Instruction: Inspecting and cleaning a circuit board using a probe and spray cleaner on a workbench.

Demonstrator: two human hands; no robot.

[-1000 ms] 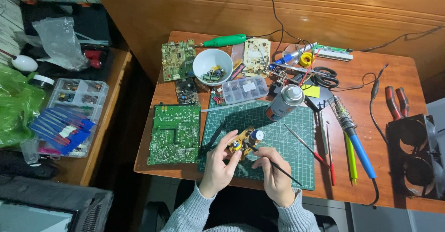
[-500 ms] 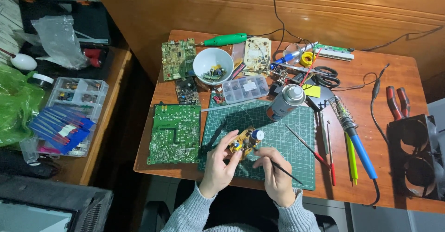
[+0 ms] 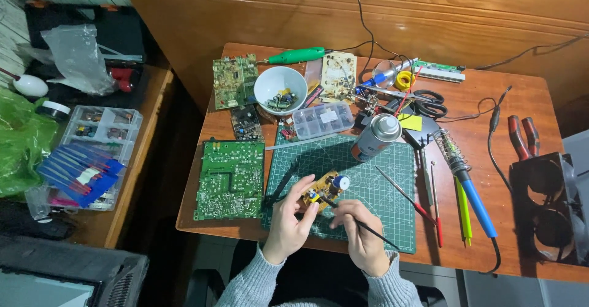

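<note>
On the green cutting mat, near its front edge, the left hand grips a small yellowish circuit board by its near-left end, thumb and fingers closed around the edge so the board is tilted up off the mat. The board's long axis runs from lower left to upper right, away from the person, with a blue-topped cylindrical capacitor at its far end. The right hand is clenched pen-fashion around a thin black probe, whose tip points up and left and meets the board near its middle, just beside the left thumb. So the board lies just ahead of both hands, the left one touching it, the right one reaching it only through the tool. A larger green circuit board lies flat on the tabletop to the left, well apart from the work.
</note>
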